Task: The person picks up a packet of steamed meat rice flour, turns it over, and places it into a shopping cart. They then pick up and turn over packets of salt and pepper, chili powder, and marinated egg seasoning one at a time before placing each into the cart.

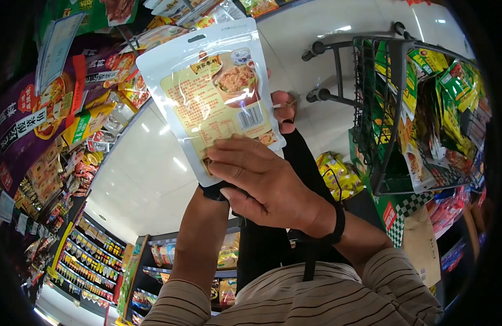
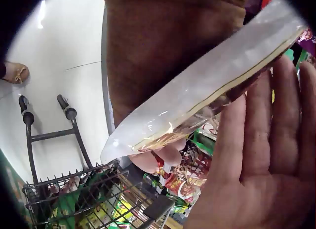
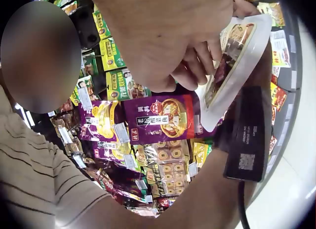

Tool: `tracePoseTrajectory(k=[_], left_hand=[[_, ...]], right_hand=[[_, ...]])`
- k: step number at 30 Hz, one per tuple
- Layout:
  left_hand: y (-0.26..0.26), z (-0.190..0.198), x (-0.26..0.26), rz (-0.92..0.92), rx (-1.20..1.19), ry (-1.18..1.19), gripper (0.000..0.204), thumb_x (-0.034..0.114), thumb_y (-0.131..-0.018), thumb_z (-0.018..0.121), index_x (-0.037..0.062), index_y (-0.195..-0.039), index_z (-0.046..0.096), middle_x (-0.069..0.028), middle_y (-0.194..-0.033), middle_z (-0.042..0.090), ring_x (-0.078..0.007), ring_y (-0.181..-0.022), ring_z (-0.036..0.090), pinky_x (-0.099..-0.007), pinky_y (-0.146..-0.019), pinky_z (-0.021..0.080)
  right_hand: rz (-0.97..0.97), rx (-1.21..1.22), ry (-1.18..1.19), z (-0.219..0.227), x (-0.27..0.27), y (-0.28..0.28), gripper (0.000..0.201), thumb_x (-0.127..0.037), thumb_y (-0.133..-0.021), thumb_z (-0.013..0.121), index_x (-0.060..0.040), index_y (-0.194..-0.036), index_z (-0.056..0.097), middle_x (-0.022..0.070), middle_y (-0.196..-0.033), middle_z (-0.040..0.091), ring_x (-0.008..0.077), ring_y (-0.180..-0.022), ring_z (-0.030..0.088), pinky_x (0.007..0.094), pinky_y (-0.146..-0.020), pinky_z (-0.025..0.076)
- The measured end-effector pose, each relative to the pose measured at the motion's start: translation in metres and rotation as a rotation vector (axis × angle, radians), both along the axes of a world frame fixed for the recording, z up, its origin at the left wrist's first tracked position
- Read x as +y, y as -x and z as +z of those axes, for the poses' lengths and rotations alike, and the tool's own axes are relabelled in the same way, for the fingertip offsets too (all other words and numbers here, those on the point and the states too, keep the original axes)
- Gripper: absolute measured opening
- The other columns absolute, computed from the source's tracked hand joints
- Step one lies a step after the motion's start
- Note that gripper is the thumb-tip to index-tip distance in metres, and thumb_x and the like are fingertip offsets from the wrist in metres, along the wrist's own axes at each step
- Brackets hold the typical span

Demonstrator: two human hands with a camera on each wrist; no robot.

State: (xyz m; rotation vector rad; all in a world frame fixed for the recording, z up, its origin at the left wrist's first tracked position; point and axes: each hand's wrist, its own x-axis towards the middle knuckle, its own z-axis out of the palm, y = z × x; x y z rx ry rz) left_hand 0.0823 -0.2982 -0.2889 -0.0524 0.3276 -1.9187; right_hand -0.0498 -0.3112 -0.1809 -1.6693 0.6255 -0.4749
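Note:
A white-edged food pouch point(image 1: 207, 103) with a barcode, yellow text panel and picture of a dish is held up in the head view, printed side facing me. My left hand point(image 1: 284, 111) grips it from behind; most of that hand is hidden, and its fingertips show past the right edge. Across the pouch's lower front lies my right hand point(image 1: 267, 179), fingers extended and touching the printed side. The left wrist view shows the right palm point(image 2: 247, 184) with straight fingers beside the pouch point(image 2: 197, 90). In the right wrist view, the right hand point(image 3: 173, 46) overlaps the pouch point(image 3: 222, 85).
Shelves on the left carry purple packets point(image 1: 39, 114) and many other bagged foods, with price tags. On the right stands a black wire cart point(image 1: 389, 114) full of green and yellow packets. A yellow bag point(image 1: 338, 174) lies near it. Pale tiled floor point(image 1: 147, 141) lies between.

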Motion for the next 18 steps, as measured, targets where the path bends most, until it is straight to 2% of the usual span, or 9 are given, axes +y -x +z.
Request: tracePoseTrajectory(k=[3, 7, 15, 18], left_hand=[[0.0, -0.012, 0.002, 0.005, 0.072, 0.063, 0.078, 0.062, -0.097, 0.041, 0.0133, -0.156, 0.025, -0.0301, -0.148, 0.038, -0.0508, -0.136, 0.037, -0.0653, -0.114, 0.026], [0.002, -0.018, 0.0, 0.051, 0.071, 0.093, 0.08, 0.061, -0.096, 0.044, 0.0123, -0.155, 0.024, -0.0294, -0.147, 0.04, -0.0492, -0.135, 0.04, -0.0646, -0.112, 0.029], [-0.006, 0.001, 0.007, 0.052, -0.097, -0.091, 0.09, 0.064, -0.091, 0.052, 0.01, -0.155, 0.019, -0.0287, -0.148, 0.039, -0.0459, -0.133, 0.045, -0.0652, -0.111, 0.032], [-0.006, -0.002, 0.008, 0.065, -0.124, -0.063, 0.091, 0.065, -0.091, 0.051, 0.0086, -0.155, 0.018, -0.0289, -0.148, 0.039, -0.0452, -0.132, 0.046, -0.0646, -0.111, 0.033]], right_hand=[[0.008, 0.011, 0.005, -0.003, 0.004, -0.002, 0.033, -0.009, -0.084, 0.068, -0.002, -0.116, 0.066, 0.0134, -0.126, 0.063, 0.0319, -0.122, 0.058, 0.047, -0.107, 0.044], [-0.01, 0.01, -0.008, -0.006, 0.009, -0.003, 0.03, -0.009, -0.083, 0.068, -0.003, -0.113, 0.067, 0.0124, -0.125, 0.064, 0.03, -0.12, 0.06, 0.0472, -0.107, 0.044], [-0.023, 0.033, 0.012, -0.008, 0.014, -0.005, 0.023, -0.007, -0.081, 0.07, -0.0033, -0.103, 0.068, 0.0099, -0.116, 0.068, 0.0284, -0.11, 0.064, 0.0445, -0.103, 0.047], [-0.035, 0.032, 0.015, -0.011, 0.015, -0.005, 0.023, -0.006, -0.079, 0.071, -0.0032, -0.102, 0.068, 0.0099, -0.113, 0.068, 0.0285, -0.108, 0.064, 0.044, -0.1, 0.048]])
